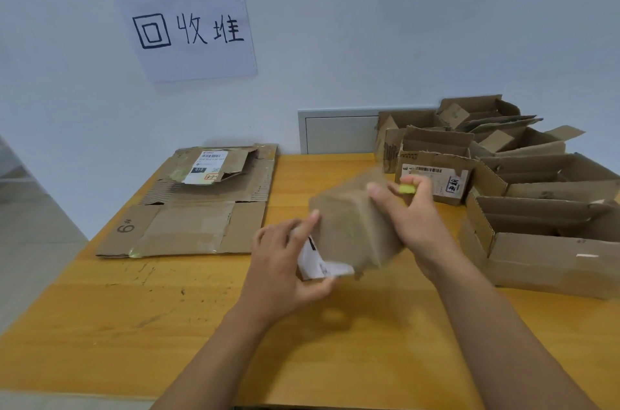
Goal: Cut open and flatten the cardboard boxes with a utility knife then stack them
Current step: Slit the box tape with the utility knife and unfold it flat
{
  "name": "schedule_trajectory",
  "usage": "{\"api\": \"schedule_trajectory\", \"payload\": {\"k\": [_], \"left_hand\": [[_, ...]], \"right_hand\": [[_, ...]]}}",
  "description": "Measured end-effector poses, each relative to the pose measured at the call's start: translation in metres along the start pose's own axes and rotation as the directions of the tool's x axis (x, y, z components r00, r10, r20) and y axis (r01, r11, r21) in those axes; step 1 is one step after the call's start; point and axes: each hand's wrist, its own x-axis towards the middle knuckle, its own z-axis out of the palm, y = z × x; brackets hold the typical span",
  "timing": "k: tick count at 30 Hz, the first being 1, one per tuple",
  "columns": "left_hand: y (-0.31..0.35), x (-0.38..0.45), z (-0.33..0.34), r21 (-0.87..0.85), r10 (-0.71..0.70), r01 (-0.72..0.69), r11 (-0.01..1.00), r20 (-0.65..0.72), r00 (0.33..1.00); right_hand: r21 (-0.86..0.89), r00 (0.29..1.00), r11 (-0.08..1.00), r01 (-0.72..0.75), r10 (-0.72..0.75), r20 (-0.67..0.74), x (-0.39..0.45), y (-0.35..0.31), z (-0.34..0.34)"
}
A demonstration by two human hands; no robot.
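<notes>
A small cardboard box (pixel 352 225), blurred by motion, was held above the desk (pixel 201 325) between both hands. The left hand (pixel 285 272) was clasped around its near lower corner, the thumb beneath a white shipping label (pixel 315 262) and the forefinger laid along the left face. The right hand (pixel 412 211) was pressed against the box's right side, while its fingers (pixel 416 183) were curled around a yellow-green utility knife (pixel 406 189), of which only a tip showed; whether the blade was out could not be told.

The step appeared to be the turning of the box so that a seam could be reached. It would best be set down on the desk before any cut, with the left fingers kept clear of the blade's path and the cut drawn away from them.

Well left of the left fingers lay the stack of flattened boxes (pixel 201 201); just right of and beyond the right fingers stood the uncut boxes (pixel 536 208).
</notes>
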Motion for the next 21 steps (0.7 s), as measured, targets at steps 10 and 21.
{"api": "schedule_trajectory", "payload": {"k": [10, 21], "left_hand": [[0.016, 0.014, -0.002, -0.692, -0.508, 0.640, 0.334, 0.440, 0.740], [0.018, 0.011, -0.002, -0.655, -0.562, 0.695, 0.297, 0.469, 0.682]], "right_hand": [[-0.018, 0.963, 0.996, 0.083, -0.075, 0.260, -0.013, 0.019, 0.002], [0.296, 0.965, 0.941, -0.164, 0.091, 0.245, -0.013, 0.045, 0.024]]}}
